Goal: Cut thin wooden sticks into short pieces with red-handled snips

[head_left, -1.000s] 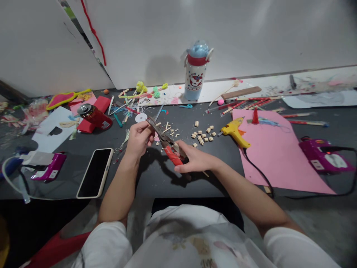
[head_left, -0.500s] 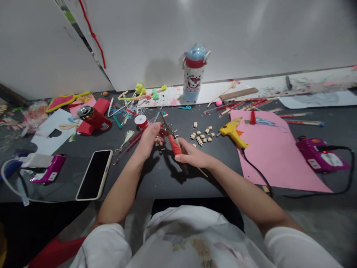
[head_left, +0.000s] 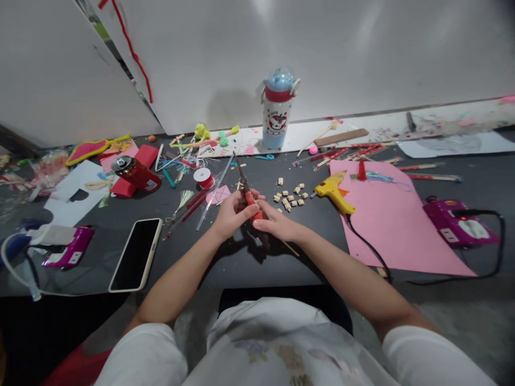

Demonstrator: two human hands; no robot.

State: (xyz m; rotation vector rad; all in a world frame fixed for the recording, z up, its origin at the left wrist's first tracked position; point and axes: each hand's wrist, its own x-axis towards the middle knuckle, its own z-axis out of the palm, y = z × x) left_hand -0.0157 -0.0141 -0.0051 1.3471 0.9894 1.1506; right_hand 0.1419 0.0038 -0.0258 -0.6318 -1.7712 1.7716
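Observation:
My right hand (head_left: 277, 222) is closed around the red handle of a pair of scissors (head_left: 251, 201), whose dark, narrow blades point away from me and slightly left. My left hand (head_left: 234, 214) is also closed on the scissors, its thumb lying across the red handle; its other fingers are partly hidden. Right of the hands lies a loose group of small cut wooden stick pieces (head_left: 287, 199). A thin wooden stick (head_left: 290, 248) pokes out beneath my right hand. Left of my hands are a clear glue stick (head_left: 213, 194) and a pink paper piece (head_left: 220, 193).
A yellow glue gun (head_left: 336, 193) rests on pink paper (head_left: 402, 225) at right, with a purple power strip (head_left: 458, 222) beyond. At the back stands a water bottle (head_left: 277, 110). Leftward are a phone (head_left: 135, 255), a red can (head_left: 137, 172) and a ribbon spool (head_left: 204, 178).
My left hand has moved right and closed onto the scissors beside my right hand, uncovering the pink paper piece and glue stick. The right hand has stayed nearly in place.

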